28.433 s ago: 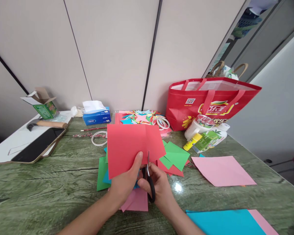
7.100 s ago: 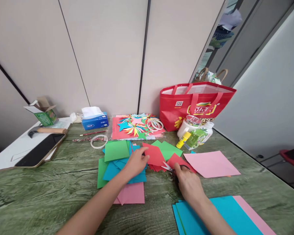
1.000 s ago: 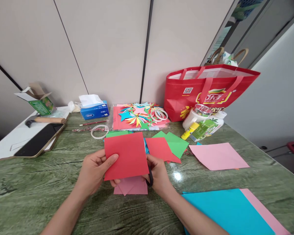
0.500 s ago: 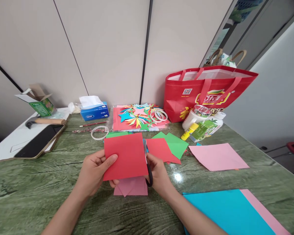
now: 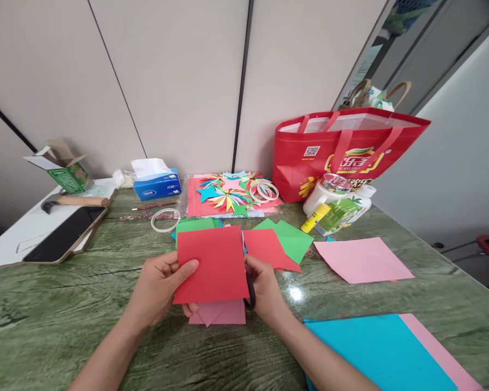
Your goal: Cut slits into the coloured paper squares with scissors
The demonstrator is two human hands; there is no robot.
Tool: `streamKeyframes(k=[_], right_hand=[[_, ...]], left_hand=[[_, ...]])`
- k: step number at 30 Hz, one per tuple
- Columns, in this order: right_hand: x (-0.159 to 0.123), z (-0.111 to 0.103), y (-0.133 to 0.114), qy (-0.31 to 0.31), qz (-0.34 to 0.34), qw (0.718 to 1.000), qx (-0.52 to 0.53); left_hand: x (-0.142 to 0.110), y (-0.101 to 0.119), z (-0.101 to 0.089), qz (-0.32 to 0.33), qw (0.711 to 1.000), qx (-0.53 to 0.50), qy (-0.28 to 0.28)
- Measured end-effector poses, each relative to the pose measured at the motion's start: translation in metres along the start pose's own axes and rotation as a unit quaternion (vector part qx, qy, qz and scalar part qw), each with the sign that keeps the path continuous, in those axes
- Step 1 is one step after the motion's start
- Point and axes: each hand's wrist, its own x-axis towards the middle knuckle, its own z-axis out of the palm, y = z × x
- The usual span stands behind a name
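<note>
My left hand (image 5: 160, 286) grips a red square sheet of paper (image 5: 212, 264) by its left edge, thumb on the front, holding it up over the table. My right hand (image 5: 264, 290) is closed on black-handled scissors (image 5: 250, 290) at the sheet's right edge; the blades are mostly hidden behind the paper. Below the sheet lie pink paper squares (image 5: 220, 313). Just beyond it are more cut squares, red (image 5: 267, 247), green (image 5: 291, 239) and blue.
A green marble table (image 5: 85, 320) holds a large pink sheet (image 5: 361, 260), blue and pink sheets (image 5: 375, 347) at the front right, a glue stick (image 5: 315, 218), tape rolls (image 5: 165, 220), paper stars (image 5: 228, 195), a tissue box (image 5: 157, 184), a red bag (image 5: 346, 152) and a phone (image 5: 65, 239).
The red sheet has shifted slightly right and down between my hands. The scissors stay at its right edge.
</note>
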Motion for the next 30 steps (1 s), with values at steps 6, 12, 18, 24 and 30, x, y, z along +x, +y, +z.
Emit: streamKeyframes(k=[6, 12, 18, 24, 30], right_hand=[[0.0, 0.001, 0.002, 0.016, 0.008, 1.0, -0.014], [0.001, -0.004, -0.008, 0.082, 0.003, 0.996, -0.038], [0.004, -0.009, -0.013, 0.089, -0.01, 0.995, -0.053], [0.025, -0.055, -0.028, 0.294, -0.085, 0.922, -0.238], [0.032, -0.105, -0.037, 0.321, -0.006, 0.794, -0.516]], left_hand=[[0.0, 0.0, 0.0, -0.005, 1.0, 0.002, -0.003], [0.002, -0.003, -0.001, 0.029, 0.999, 0.006, 0.02], [0.007, -0.011, -0.001, 0.081, 0.995, 0.052, 0.037], [0.016, -0.019, -0.008, 0.21, 0.951, 0.209, 0.089], [0.026, -0.042, -0.013, 0.377, 0.793, 0.478, 0.024]])
